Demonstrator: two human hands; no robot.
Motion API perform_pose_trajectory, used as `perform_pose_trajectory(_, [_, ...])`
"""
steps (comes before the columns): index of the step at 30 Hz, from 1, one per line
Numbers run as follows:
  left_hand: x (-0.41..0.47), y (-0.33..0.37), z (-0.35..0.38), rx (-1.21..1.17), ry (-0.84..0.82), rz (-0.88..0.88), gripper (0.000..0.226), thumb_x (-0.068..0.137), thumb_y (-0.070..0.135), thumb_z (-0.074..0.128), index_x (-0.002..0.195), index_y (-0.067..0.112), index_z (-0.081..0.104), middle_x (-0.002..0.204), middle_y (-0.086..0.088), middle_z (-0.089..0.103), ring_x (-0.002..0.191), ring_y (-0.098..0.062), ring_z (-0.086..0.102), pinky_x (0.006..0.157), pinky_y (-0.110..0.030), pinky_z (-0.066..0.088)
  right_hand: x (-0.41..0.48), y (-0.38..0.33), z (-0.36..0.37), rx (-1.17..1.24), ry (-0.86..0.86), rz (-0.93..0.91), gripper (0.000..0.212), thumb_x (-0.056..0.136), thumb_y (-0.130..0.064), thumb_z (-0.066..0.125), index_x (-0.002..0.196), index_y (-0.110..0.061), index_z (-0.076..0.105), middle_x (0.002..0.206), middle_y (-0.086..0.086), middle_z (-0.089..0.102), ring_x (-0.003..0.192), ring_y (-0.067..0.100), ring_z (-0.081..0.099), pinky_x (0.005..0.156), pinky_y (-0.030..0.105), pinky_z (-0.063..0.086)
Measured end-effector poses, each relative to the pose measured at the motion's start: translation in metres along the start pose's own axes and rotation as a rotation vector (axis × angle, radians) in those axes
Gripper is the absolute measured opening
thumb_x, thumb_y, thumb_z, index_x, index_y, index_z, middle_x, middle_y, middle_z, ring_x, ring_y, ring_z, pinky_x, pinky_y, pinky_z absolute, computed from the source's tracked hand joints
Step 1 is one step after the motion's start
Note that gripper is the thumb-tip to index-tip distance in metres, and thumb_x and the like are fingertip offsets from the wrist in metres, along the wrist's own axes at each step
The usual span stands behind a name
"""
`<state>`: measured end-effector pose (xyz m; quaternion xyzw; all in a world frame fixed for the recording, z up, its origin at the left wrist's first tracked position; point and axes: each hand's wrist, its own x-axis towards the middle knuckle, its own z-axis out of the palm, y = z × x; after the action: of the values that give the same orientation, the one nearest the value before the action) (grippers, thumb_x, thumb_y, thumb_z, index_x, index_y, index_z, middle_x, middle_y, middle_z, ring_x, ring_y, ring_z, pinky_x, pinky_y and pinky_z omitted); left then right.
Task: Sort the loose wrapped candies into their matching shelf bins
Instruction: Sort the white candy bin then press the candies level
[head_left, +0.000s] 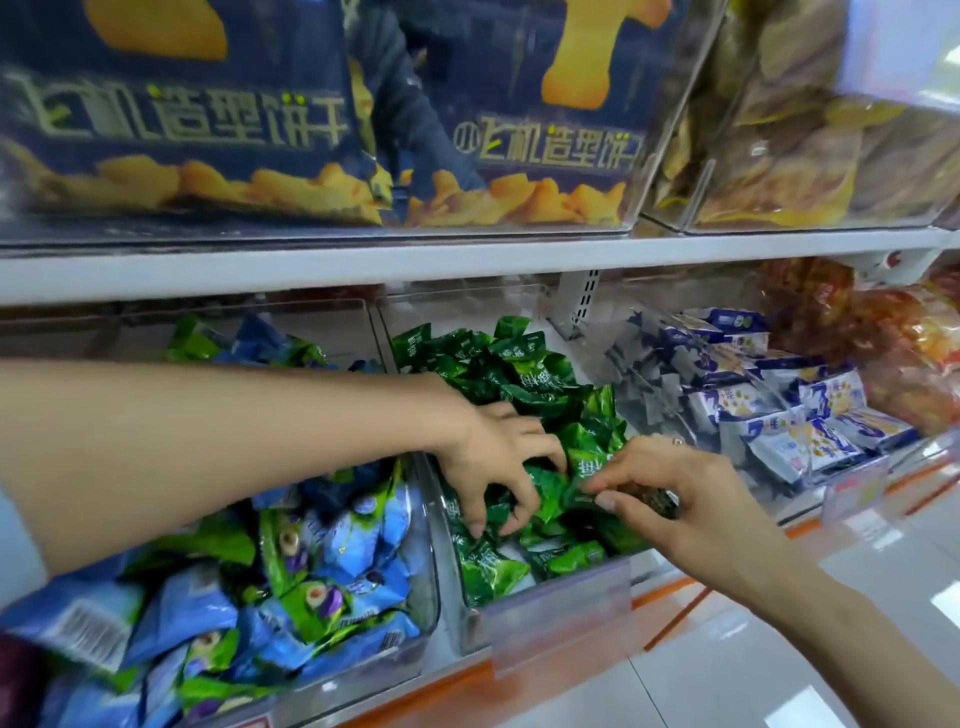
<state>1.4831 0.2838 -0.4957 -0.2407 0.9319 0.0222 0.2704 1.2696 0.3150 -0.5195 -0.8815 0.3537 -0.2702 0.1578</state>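
Note:
A clear middle bin (467, 618) on the lower shelf holds a heap of dark green wrapped candies (524, 379). My left hand (498, 462) reaches across into this heap, its fingers curled down among the green wrappers. Whether it holds one I cannot tell. My right hand (675, 499) hovers over the bin's front right and pinches a dark wrapped candy (657, 501) between thumb and fingers. The bin on the left (421, 597) contains mixed blue and light green packets (322, 582).
A bin to the right holds white and blue packets (789, 415); red-orange bags (893, 353) lie further right. Above, a white shelf board (467, 260) carries clear boxes of biscuits (311, 130). A clear price tag holder (561, 618) hangs on the middle bin's front. The tiled floor (779, 675) lies below.

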Motion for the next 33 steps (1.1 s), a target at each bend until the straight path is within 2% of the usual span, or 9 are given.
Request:
perform_pose_trajectory(5, [-0.005,-0.012,0.003,-0.088,-0.032,-0.128,0.024,0.085,0.033,0.063,0.109,0.036,0.058,0.149,0.005,0.009,0.135,-0.017,0.003,0.109,-0.049,0.011,0.002,0.001,0.004,0.017,-0.068,0.027,0.023,0.077,-0.039,0.06,0.1,-0.041,0.063,0.085,-0.019,0.064,0.079,0.001,0.06,0.068,0.021,0.047])
perform_pose_trajectory(11, [-0.004,-0.021,0.005,-0.104,0.043,-0.163,0.023,0.086,0.028,0.062,0.108,0.034,0.057,0.15,0.006,0.009,0.134,-0.015,0.006,0.106,-0.051,0.016,0.004,0.008,-0.001,-0.082,-0.086,0.091,0.016,0.082,-0.019,0.071,0.089,-0.032,0.075,0.08,-0.03,0.062,0.082,-0.002,0.059,0.07,0.016,0.046])
perform_pose_trajectory(15, [-0.005,-0.017,0.003,-0.122,0.024,-0.19,0.022,0.087,0.026,0.061,0.108,0.033,0.058,0.151,0.008,0.009,0.133,-0.015,0.007,0.106,-0.051,0.019,0.006,0.009,-0.003,-0.14,-0.099,0.093,0.016,0.083,-0.015,0.07,0.093,-0.026,0.075,0.083,-0.026,0.062,0.089,0.002,0.057,0.075,0.021,0.049])
perform_pose_trajectory(20, [-0.013,-0.014,-0.007,-0.071,-0.058,-0.248,0.025,0.089,0.03,0.059,0.113,0.038,0.059,0.152,0.012,0.009,0.135,-0.015,0.011,0.11,-0.047,0.016,0.008,0.004,-0.003,-0.159,-0.096,0.124,0.016,0.086,-0.015,0.067,0.098,-0.02,0.075,0.083,-0.017,0.06,0.078,0.003,0.058,0.077,0.021,0.047])
perform_pose_trajectory(23, [-0.024,-0.016,-0.016,-0.073,-0.101,-0.323,0.028,0.089,0.035,0.058,0.116,0.04,0.057,0.152,0.013,0.008,0.136,-0.015,0.011,0.111,-0.048,0.013,0.007,0.004,-0.002,-0.145,-0.058,0.116,0.015,0.086,-0.013,0.066,0.098,-0.016,0.075,0.084,-0.016,0.059,0.081,0.008,0.061,0.082,0.03,0.051])
perform_pose_trajectory(26, [-0.034,-0.017,-0.022,-0.087,-0.122,-0.389,0.027,0.091,0.036,0.055,0.118,0.042,0.056,0.152,0.013,0.006,0.137,-0.016,0.009,0.112,-0.05,0.012,0.004,0.006,0.0,-0.114,0.038,0.119,0.02,0.086,-0.011,0.065,0.103,-0.017,0.072,0.086,-0.009,0.058,0.079,0.016,0.062,0.077,0.041,0.053])
perform_pose_trajectory(29, [-0.043,-0.017,-0.023,-0.093,-0.099,-0.453,0.028,0.093,0.037,0.053,0.12,0.043,0.054,0.153,0.01,0.004,0.138,-0.018,0.01,0.112,-0.044,0.013,0.003,0.005,0.003,-0.055,0.074,0.116,0.029,0.087,-0.02,0.063,0.116,-0.023,0.065,0.1,-0.012,0.054,0.09,0.016,0.06,0.085,0.041,0.051])
perform_pose_trajectory(31, [-0.05,-0.02,-0.022,-0.138,-0.065,-0.488,0.028,0.092,0.04,0.053,0.12,0.043,0.054,0.153,0.007,0.003,0.138,-0.019,0.011,0.11,-0.041,0.015,0.003,0.0,0.006,-0.062,-0.055,0.144,0.04,0.09,-0.039,0.057,0.13,-0.03,0.054,0.128,-0.005,0.051,0.117,0.016,0.05,0.104,0.036,0.039])
perform_pose_trajectory(33, [-0.054,-0.023,-0.021,-0.208,-0.041,-0.496,0.03,0.092,0.041,0.054,0.121,0.044,0.054,0.154,0.004,0.003,0.139,-0.021,0.009,0.111,-0.041,0.015,0.002,-0.006,0.013,-0.136,-0.251,0.19,0.064,0.082,-0.067,0.036,0.14,-0.037,0.038,0.15,-0.004,0.032,0.137,0.015,0.03,0.111,0.026,0.021])
